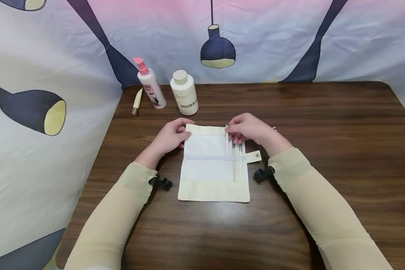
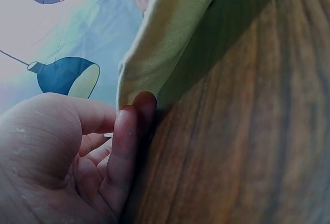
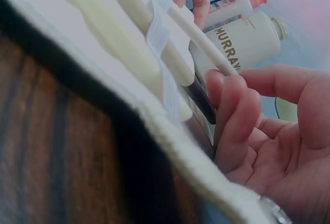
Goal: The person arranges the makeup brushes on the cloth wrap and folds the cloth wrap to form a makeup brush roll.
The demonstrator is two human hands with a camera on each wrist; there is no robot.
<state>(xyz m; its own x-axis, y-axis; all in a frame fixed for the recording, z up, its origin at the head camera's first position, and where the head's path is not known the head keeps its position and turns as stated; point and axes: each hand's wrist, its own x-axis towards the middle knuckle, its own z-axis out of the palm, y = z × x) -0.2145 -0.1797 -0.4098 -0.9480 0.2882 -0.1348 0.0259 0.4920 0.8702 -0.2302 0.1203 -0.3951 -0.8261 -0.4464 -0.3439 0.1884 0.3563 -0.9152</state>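
Along pouch (image 1: 206, 170), white stick (image 3: 204, 43) lengthwise, pointing away, right grip (image 1: 248, 128) pinching far end; left grip (image 1: 170, 137) pinching pouch edge.

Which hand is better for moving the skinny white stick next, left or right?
Probably the right hand: its fingers pinch the skinny white stick near the top of the cream fabric case. The left hand holds the case's far left corner, so it seems better for steadying.
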